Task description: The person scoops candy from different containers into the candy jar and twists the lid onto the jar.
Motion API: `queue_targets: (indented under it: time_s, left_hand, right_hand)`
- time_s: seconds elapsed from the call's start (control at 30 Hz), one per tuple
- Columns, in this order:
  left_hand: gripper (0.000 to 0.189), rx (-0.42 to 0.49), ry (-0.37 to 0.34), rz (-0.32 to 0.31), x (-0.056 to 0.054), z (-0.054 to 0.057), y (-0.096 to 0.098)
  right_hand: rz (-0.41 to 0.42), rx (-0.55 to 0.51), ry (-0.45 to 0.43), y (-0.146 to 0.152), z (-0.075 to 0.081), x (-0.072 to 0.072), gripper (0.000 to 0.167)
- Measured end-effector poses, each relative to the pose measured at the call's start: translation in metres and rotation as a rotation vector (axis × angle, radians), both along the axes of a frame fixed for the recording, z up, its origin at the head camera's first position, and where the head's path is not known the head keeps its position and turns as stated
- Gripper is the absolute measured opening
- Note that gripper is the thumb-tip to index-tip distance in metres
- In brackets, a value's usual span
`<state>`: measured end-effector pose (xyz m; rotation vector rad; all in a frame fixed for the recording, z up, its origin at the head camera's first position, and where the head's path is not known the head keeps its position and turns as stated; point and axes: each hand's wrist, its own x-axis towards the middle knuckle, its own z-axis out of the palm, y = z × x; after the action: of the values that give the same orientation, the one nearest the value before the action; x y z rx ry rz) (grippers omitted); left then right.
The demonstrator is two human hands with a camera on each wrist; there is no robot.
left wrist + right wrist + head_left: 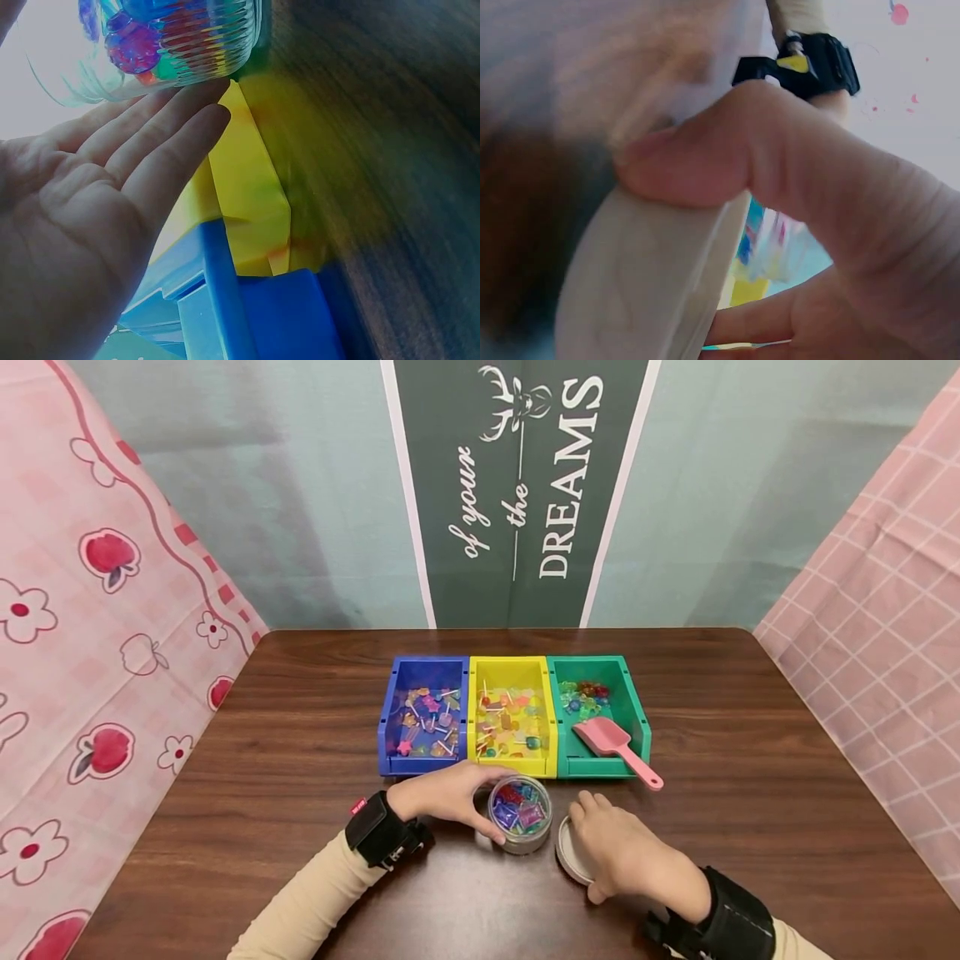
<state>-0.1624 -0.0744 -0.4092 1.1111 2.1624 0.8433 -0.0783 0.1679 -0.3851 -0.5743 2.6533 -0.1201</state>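
A clear round jar point(519, 814) filled with colourful candy-like pieces stands on the table in front of the yellow bin. My left hand point(453, 793) holds it from its left, thumb on the near side and fingers along the far side. In the left wrist view the fingers point(169, 142) lie along the ribbed jar wall point(202, 45). To the right of the jar, my right hand point(618, 847) grips a whitish round lid point(573, 852) by its rim. The thumb point(682, 169) presses one edge of the lid point(630, 277) in the right wrist view, with fingers opposite.
Behind the hands, blue point(423, 766), yellow point(513, 766) and green point(596, 767) bins stand side by side. Small colourful pieces lie in each. A pink scoop point(607, 739) rests in the green bin, its handle over the front edge. Cloth curtains point(300, 493) surround the dark wooden table point(300, 735).
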Motion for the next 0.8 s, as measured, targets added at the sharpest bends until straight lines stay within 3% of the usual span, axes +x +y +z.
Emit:
queue_targets:
  time_s: [0.27,0.47,0.63,0.8]
  left_hand:
    - [0.079,-0.004,0.001,0.005,-0.001,-0.001,0.001]
    - [0.079,0.009,-0.007,0.000,0.000,-0.002,0.002]
    - [0.080,0.019,-0.019,0.000,0.000,-0.002,0.001]
    - [0.079,0.029,-0.002,-0.004,0.000,-0.002,0.001]
  right_hand:
    - [0.019,-0.130,0.031,0.007,0.017,-0.008,0.093]
    - [0.068,-0.324,0.047,0.019,0.028,-0.016,0.086]
    - [0.092,-0.466,0.086,0.023,0.032,-0.023,0.078]
    - [0.115,-0.563,0.099,0.018,0.030,-0.029,0.081]
